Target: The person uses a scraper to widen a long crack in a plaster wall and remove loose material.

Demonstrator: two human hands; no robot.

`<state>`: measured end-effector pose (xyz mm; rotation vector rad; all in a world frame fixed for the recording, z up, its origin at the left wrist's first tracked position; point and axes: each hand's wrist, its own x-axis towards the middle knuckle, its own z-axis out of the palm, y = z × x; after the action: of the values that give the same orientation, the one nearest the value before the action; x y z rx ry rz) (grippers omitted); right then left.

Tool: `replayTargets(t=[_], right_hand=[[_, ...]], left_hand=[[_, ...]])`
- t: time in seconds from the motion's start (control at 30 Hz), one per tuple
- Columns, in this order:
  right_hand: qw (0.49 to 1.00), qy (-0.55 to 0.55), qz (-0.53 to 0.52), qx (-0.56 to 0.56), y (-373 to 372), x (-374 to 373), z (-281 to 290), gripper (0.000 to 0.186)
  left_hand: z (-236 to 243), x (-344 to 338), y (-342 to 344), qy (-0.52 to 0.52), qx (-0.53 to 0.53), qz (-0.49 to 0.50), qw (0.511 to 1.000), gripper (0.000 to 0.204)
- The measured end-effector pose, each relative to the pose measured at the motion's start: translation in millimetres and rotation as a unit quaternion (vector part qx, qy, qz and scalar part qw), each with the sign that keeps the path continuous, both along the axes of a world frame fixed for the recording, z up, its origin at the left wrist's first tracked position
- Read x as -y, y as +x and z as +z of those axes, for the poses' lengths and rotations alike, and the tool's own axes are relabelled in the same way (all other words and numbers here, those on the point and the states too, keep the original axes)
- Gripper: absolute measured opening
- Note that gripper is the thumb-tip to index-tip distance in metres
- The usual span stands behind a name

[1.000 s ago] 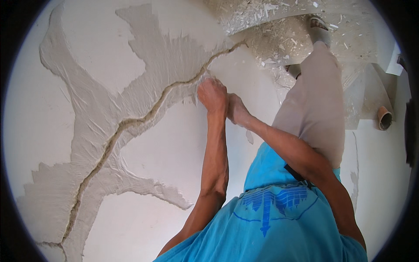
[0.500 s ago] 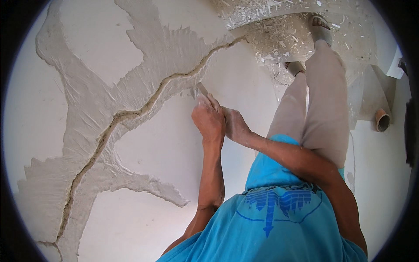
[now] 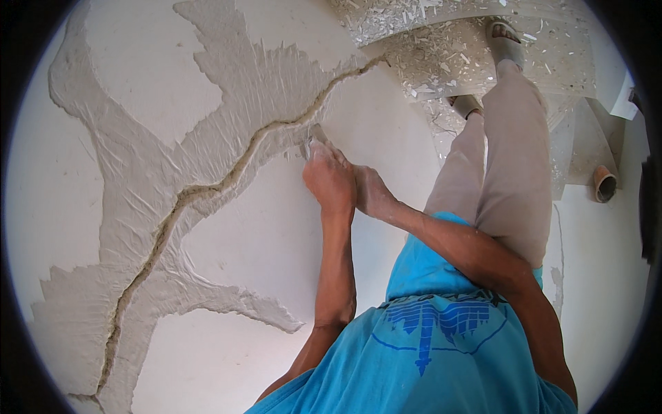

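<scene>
In front of me is a white wall [image 3: 255, 241] with a long jagged crack [image 3: 238, 165] running through it. Grey scraped bands [image 3: 141, 159] border the crack, their edges ragged. Close to the crack's lower right side, my left hand [image 3: 329, 178] is closed round a small flat scraper-like tool [image 3: 317, 132], only its tip showing past the fingers. Pressed against the left hand, my right hand [image 3: 374, 193] is closed as well; its fingers are largely hidden, and it seems to grip the same tool.
White paint flakes [image 3: 448, 58] litter the floor at the top right, around my sandalled feet [image 3: 505, 45]. A brown pot-like cylinder [image 3: 605, 184] lies on its side at the right. Next to it is a grey-brown board [image 3: 598, 141].
The tool and both hands have shifted very slightly, with the tool's tip a little higher and its angle changed. The wall has moved slightly in the view.
</scene>
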<state>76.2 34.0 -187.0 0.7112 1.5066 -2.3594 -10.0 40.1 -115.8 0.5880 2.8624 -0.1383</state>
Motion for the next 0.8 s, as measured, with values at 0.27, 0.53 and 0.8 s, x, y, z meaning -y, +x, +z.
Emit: replayTargets(t=[0.27,0.53,0.8], right_hand=[[0.998,-0.029,0.024,0.057,-9.4,-5.9,-16.7,0.025],[0.998,-0.024,0.043,0.050,1.9,-14.3,-13.7,0.021],[0.999,0.030,-0.008,0.018,-1.0,-1.3,-45.9,0.022]], left_hand=[[-20.9,7.6,-7.6,-0.015,0.030,-0.018,0.999,0.022],[-12.4,-1.4,0.8,-0.010,0.042,0.010,0.999,0.024],[-58.2,12.0,-5.6,0.001,-0.002,-0.041,0.999,0.027]])
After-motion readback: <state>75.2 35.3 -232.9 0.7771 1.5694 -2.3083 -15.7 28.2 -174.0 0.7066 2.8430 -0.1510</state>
